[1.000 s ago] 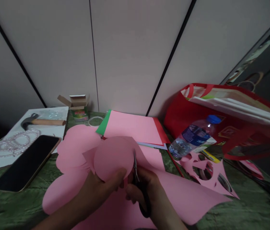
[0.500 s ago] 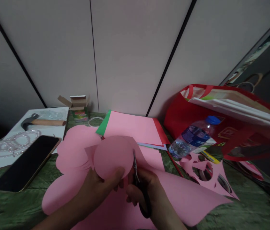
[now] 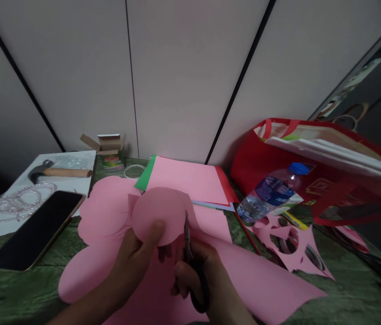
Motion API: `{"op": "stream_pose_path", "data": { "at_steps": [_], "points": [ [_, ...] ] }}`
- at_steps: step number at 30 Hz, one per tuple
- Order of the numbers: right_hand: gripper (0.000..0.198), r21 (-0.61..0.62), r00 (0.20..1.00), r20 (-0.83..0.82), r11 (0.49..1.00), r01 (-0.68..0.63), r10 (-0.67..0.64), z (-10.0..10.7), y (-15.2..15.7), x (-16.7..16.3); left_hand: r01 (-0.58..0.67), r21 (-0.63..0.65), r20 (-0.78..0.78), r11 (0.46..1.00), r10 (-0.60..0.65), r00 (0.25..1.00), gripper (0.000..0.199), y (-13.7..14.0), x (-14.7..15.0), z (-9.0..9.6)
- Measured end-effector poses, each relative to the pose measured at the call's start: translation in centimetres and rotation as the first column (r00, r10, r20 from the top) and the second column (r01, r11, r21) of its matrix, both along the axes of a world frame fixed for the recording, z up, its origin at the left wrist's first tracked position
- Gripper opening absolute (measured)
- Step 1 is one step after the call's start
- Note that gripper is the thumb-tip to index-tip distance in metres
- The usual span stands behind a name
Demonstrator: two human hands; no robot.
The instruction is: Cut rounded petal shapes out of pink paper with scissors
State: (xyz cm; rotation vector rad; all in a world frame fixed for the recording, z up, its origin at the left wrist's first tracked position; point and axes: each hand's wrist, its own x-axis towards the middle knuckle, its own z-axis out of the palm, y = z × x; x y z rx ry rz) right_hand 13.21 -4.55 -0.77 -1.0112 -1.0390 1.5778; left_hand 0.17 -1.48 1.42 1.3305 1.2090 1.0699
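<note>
My left hand (image 3: 138,255) pinches a round pink paper piece (image 3: 166,212) near its lower edge, thumb on top and fingers beneath. My right hand (image 3: 199,271) grips black-handled scissors (image 3: 187,237), their blades pointing up along the right side of the round piece. Around that side, a strip of pink paper still joins the piece to the larger pink sheet (image 3: 254,280), which curls below both hands. Cut pink rounds (image 3: 107,205) lie in an overlapping pile to the left. How far apart the blades are is hard to make out.
At left are a black phone (image 3: 38,230), bead strands (image 3: 17,201) and a hammer (image 3: 65,172). An open small box (image 3: 112,155) and coloured paper sheets (image 3: 186,178) lie at the back. A water bottle (image 3: 268,194), pink scraps (image 3: 288,243) and a red bag (image 3: 247,155) stand right.
The scissors and my right hand have shifted slightly left and down around the round piece. My left thumb has slid a little up and left on it, and the paper has turned slightly.
</note>
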Motion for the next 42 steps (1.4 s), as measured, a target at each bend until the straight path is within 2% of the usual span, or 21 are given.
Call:
{"op": "stream_pose_path", "data": {
  "at_steps": [2, 5, 8, 13, 17, 22, 28, 32, 37, 42],
  "points": [
    [0.034, -0.016, 1.000, -0.017, 1.000, 0.008, -0.008, -0.3, -0.1, -0.3, -0.041, -0.009, -0.036, 0.999, 0.040, 0.999, 0.033, -0.2, 0.0, 0.0],
    [0.035, -0.030, 1.000, -0.016, 1.000, -0.006, 0.006, -0.5, -0.1, -0.2, -0.104, -0.059, -0.168, 0.993, 0.093, 0.981, 0.031, -0.7, 0.2, 0.3],
    [0.035, -0.004, 1.000, -0.007, 1.000, -0.021, 0.021, -0.4, 0.3, 0.4, -0.146, -0.106, -0.180, 0.984, 0.126, 0.976, 0.028, -1.0, 0.5, 0.8],
    [0.024, 0.081, 0.997, 0.053, 0.995, -0.057, 0.053, 0.8, 0.6, 1.2, -0.064, -0.100, -0.081, 0.993, 0.056, 0.995, 0.021, -1.2, 0.9, 1.4],
    [0.026, 0.095, 0.996, 0.058, 0.993, -0.071, 0.066, 1.5, 0.7, 1.3, -0.065, -0.107, -0.057, 0.992, 0.060, 0.997, 0.017, -1.3, 0.9, 1.5],
    [0.028, 0.079, 0.995, 0.076, 0.994, -0.078, 0.072, 1.4, 1.0, 1.3, -0.072, -0.080, -0.069, 0.994, 0.066, 0.995, 0.017, -1.2, 0.8, 1.6],
    [0.025, 0.082, 0.994, 0.089, 0.994, -0.070, 0.063, 1.6, 0.8, 1.4, 0.041, -0.066, -0.097, 0.997, -0.047, 0.994, 0.017, -0.6, 0.1, 1.1],
    [0.025, 0.067, 0.998, 0.037, 0.996, -0.061, 0.058, 1.3, 0.7, 1.3, 0.049, -0.065, -0.109, 0.997, -0.056, 0.992, 0.015, -0.4, -0.1, 0.6],
    [0.028, 0.039, 0.996, 0.085, 0.999, -0.032, 0.029, 0.6, 0.8, 1.3, 0.070, -0.051, -0.099, 0.996, -0.075, 0.992, 0.015, -0.3, -0.3, 0.4],
    [0.028, 0.044, 0.998, 0.051, 0.999, -0.032, 0.029, 0.9, 0.8, 1.3, 0.095, -0.037, -0.060, 0.995, -0.098, 0.993, 0.019, -0.4, -0.3, 0.4]
  ]
}}
